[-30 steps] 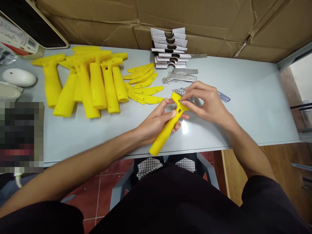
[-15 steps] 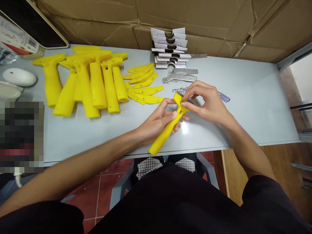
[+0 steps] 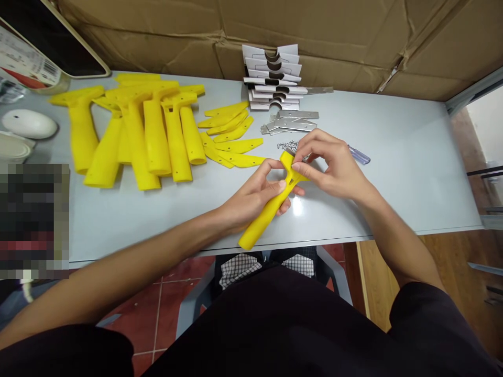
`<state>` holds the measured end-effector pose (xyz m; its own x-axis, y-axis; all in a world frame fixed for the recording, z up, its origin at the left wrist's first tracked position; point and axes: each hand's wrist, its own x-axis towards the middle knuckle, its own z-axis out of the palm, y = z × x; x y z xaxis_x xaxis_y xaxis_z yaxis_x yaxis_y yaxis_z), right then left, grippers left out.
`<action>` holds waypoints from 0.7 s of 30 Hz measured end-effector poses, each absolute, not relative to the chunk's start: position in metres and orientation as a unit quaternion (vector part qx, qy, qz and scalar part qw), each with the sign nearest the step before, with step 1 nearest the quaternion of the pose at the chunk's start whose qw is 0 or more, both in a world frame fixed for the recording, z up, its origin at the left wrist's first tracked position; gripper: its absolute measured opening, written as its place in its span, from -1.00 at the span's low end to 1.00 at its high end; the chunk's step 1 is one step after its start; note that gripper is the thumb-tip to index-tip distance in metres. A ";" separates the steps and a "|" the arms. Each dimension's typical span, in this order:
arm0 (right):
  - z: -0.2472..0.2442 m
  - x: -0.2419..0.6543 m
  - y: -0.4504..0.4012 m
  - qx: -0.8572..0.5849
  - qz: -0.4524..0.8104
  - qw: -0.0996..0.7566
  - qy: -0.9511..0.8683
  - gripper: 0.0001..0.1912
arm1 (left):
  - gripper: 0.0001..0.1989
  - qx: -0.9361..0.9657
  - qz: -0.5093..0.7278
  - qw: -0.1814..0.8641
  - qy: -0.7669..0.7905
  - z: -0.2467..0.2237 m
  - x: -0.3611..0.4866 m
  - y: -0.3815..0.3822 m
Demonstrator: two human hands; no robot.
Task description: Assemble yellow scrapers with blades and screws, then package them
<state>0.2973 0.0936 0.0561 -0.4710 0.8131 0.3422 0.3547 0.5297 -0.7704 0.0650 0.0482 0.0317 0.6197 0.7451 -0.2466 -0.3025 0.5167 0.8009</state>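
Observation:
My left hand (image 3: 257, 193) is wrapped round a yellow plastic scraper handle (image 3: 262, 221), its tubular end tilted down toward the table's front edge. A silver blade (image 3: 290, 151) shows along the handle's wide head. At that head, my right hand (image 3: 332, 162) is closed, thumb against its face and fingertips at the blade. Whether a small screw sits under the thumb is hidden. Just behind lie several loose screws (image 3: 286, 145), partly covered by the right hand. Flat metal blades (image 3: 294, 121) are piled farther back.
Several yellow handles (image 3: 155, 139) lie at the left, beside thin yellow plates (image 3: 239, 145). Folded white cards (image 3: 273, 68) stand against the cardboard (image 3: 188, 42). A screwdriver (image 3: 359, 155) lies beyond my right hand. A white mouse (image 3: 29, 124) rests far left.
My right thumb has pressed in closer to the head's face; the small shiny metal piece seen at its tip before is now hidden. The left hand's hold is unchanged.

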 end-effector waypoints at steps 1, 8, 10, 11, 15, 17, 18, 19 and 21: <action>0.055 0.297 0.094 -0.368 0.325 0.363 -0.792 -0.82 | -0.62 0.374 0.321 0.819 0.295 0.031 0.065 0.048; 0.050 0.294 0.094 -0.374 0.349 0.375 -0.773 -0.85 | -0.69 0.416 0.322 0.800 0.288 0.029 0.064 0.048; 0.050 0.294 0.094 -0.372 0.359 0.373 -0.770 -0.83 | -0.71 0.449 0.320 0.780 0.296 0.029 0.064 0.047; 0.050 0.294 0.094 -0.370 0.363 0.372 -0.770 -0.83 | -0.71 0.462 0.321 0.771 0.299 0.029 0.064 0.047; 0.049 0.294 0.094 -0.362 0.362 0.378 -0.771 -0.83 | -0.64 0.476 0.339 0.751 0.308 0.028 0.066 0.045; 0.049 0.293 0.094 -0.361 0.360 0.380 -0.772 -0.83 | -0.55 0.472 0.350 0.745 0.315 0.028 0.068 0.044; 0.049 0.293 0.094 -0.363 0.360 0.379 -0.771 -0.82 | -0.52 0.469 0.354 0.743 0.320 0.029 0.069 0.044; 0.049 0.292 0.093 -0.367 0.362 0.375 -0.771 -0.80 | -0.50 0.464 0.357 0.742 0.328 0.030 0.070 0.043; 0.049 0.292 0.093 -0.373 0.366 0.368 -0.770 -0.75 | -0.50 0.450 0.365 0.738 0.346 0.032 0.071 0.041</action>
